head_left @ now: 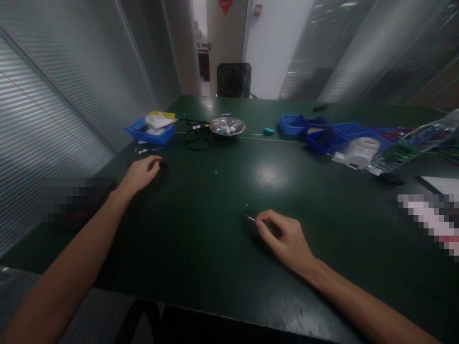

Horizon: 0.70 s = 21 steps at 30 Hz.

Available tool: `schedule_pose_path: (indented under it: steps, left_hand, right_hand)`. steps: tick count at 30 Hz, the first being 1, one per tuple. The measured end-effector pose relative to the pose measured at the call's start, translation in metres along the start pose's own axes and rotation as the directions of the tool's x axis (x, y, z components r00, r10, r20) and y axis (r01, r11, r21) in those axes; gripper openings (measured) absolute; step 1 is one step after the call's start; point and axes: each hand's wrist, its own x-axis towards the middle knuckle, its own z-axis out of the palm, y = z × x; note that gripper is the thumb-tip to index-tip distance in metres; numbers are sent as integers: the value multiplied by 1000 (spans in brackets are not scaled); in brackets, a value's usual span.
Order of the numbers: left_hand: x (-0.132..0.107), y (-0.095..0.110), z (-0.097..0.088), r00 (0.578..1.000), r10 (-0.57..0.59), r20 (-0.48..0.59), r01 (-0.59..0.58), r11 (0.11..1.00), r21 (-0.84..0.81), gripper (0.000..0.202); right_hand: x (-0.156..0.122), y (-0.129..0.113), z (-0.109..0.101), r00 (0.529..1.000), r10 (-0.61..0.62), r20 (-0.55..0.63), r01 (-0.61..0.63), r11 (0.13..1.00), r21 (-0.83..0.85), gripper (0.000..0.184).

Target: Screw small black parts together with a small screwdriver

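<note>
My left hand (143, 173) is at the table's left side, its fingers curled and the thumb close to the forefinger. A dark object (163, 165) shows at its fingertips, too dim to name. Just behind that hand lie small dark and white bits (142, 152). Near the front middle of the table, my right hand (287, 236) pinches a thin, shiny metal rod (250, 218) between thumb and forefinger. The rod's tip points left, low over the green surface; its other end is hidden in the hand.
On the green table (201, 205) stand a blue bin (161, 136), a metal bowl (226, 134) with small pieces, a black cable (197, 145) and a teal object (268, 130). More blue bins (292, 125), a white object (362, 150) and clear plastic packaging (412, 148) are on the right.
</note>
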Motion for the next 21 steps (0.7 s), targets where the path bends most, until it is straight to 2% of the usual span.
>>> schedule_pose_path:
  steps: [4, 10, 14, 16, 21]
  left_hand:
    - [0, -7, 2, 996, -9, -85, 8, 1000, -22, 41]
    - [2, -17, 6, 995, -15, -99, 10, 998, -56, 35]
    - [3, -19, 6, 995, 46, -94, -46, 999, 5, 33]
    - [3, -18, 6, 994, 40, -104, -38, 999, 21, 34]
    - [1, -11, 2, 973, -28, -228, -5, 990, -141, 59]
  right_hand:
    - [0, -1, -1, 1000, -8, 1, 8, 1000, -6, 19]
    - [0, -1, -2, 1000, -15, 3, 15, 1000, -5, 19]
    - [0, 0, -1, 1000, -6, 12, 7, 1000, -5, 18]
    - [0, 1, -1, 1000, -3, 11, 3, 1000, -1, 19]
    - [0, 0, -1, 1000, 7, 20, -7, 1000, 20, 18]
